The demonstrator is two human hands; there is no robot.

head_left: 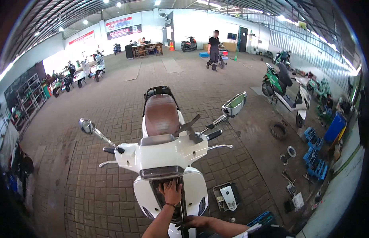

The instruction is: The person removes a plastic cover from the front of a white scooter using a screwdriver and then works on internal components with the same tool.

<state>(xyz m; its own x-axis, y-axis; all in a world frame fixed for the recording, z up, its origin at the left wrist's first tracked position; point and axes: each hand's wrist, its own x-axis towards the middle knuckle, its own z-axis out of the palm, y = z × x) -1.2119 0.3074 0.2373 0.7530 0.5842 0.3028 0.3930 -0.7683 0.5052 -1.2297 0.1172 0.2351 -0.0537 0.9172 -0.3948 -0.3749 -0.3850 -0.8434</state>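
Observation:
A white scooter [156,152] faces me in the lower middle, with a brown seat [160,113] and two chrome mirrors [233,104]. Its narrow front centre section shows a dark recess [158,189]. My left hand [170,190] reaches into this recess from below, fingers spread and bent a little against the dark inside. Lower down, my right hand [189,221] is at the lower right edge of that section; its fingers are in shadow, so whether they grip anything is unclear. A loose white panel [228,197] lies in a tray on the paving to the right of the scooter.
At right are a tyre [278,130], blue toolboxes [313,158], scattered tools and a green-and-white scooter [285,95]. Parked scooters [79,77] and shelving [33,93] line the left. A person in dark clothes [213,51] walks behind; others sit at a desk [148,50].

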